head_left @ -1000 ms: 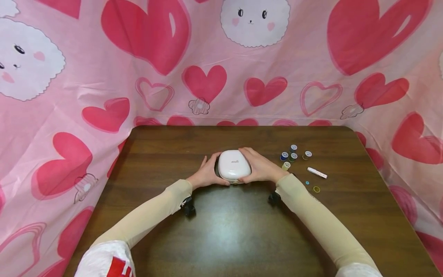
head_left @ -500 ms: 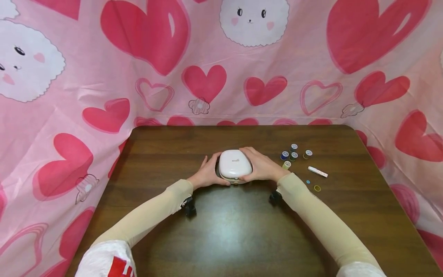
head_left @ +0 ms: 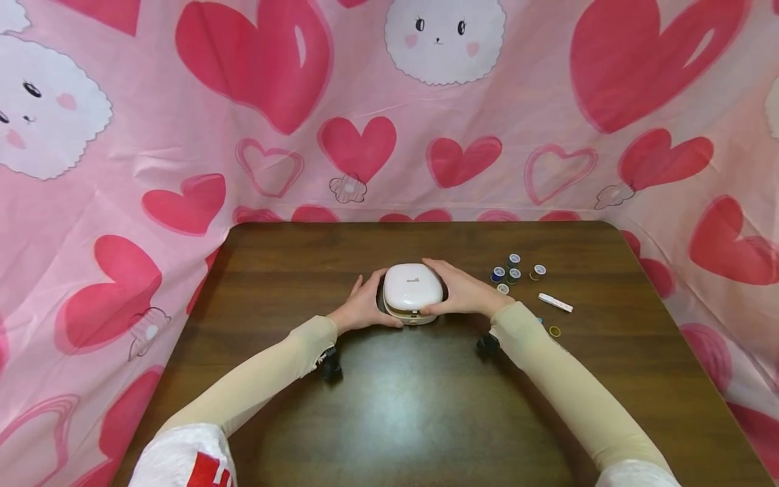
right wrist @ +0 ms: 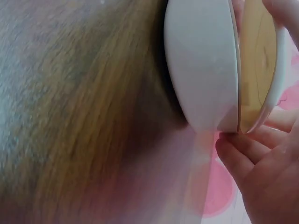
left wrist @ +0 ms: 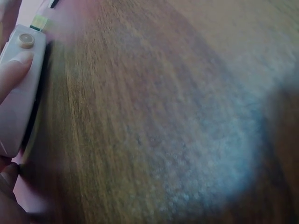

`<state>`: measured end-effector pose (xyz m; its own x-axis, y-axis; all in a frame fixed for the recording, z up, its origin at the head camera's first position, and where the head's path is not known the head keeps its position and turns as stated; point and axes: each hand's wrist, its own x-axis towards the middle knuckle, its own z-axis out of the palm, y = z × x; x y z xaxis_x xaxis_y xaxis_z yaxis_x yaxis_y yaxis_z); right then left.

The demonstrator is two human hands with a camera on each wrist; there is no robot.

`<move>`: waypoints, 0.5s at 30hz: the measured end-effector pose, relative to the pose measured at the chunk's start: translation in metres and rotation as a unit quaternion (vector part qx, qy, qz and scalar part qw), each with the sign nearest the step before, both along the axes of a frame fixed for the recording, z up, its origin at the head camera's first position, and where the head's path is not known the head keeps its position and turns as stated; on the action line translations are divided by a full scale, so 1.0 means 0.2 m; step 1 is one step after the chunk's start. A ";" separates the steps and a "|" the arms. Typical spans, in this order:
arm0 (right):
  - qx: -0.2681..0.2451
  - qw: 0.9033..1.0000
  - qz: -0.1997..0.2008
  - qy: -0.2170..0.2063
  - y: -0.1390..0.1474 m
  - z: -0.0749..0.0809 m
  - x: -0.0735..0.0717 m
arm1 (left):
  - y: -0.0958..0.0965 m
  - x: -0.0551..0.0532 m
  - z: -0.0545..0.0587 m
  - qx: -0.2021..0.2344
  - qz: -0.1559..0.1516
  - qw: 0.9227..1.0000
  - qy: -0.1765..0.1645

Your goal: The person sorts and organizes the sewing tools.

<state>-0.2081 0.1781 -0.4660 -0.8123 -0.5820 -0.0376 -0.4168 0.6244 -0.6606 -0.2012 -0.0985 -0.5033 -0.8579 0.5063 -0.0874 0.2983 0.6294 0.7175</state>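
Note:
A rounded white case with small lettering on top sits on the table, a hand at either side. My left hand grips its left side, thumb along the lower front. In the left wrist view that thumb lies just below a round tan button. My right hand holds the lid at its right side, thumb near the front edge. Seen from the right wrist, the lid stands slightly raised from the white base, with a tan surface showing in the gap. The case's contents are hidden.
Right of the case stand several thread spools. A slim white stick with small marks, a yellow ring and a small blue disc lie nearer. Heart-printed cloth hangs behind the brown table.
The lid has lifted from the base, and a gap now shows along the front and right. My right hand rose a little with it; my left hand stayed on the base.

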 end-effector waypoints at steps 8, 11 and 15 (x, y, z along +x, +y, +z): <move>0.007 1.000 0.012 0.021 0.02 0.02 -0.01 | 0.00 -0.01 0.00 0.001 -0.002 1.000 0.002; 0.014 0.999 0.022 0.037 0.02 0.03 -0.02 | 0.00 -0.01 0.00 0.000 0.000 1.000 0.003; 0.013 0.999 0.023 0.043 0.03 0.03 -0.02 | -0.01 -0.01 0.00 -0.001 -0.003 1.000 0.001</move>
<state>-0.2116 0.1838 -0.4596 -0.7853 -0.6189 0.0161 -0.5007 0.6197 -0.6044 -0.2026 -0.0998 -0.5041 -0.8547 0.5120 -0.0859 0.3045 0.6285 0.7157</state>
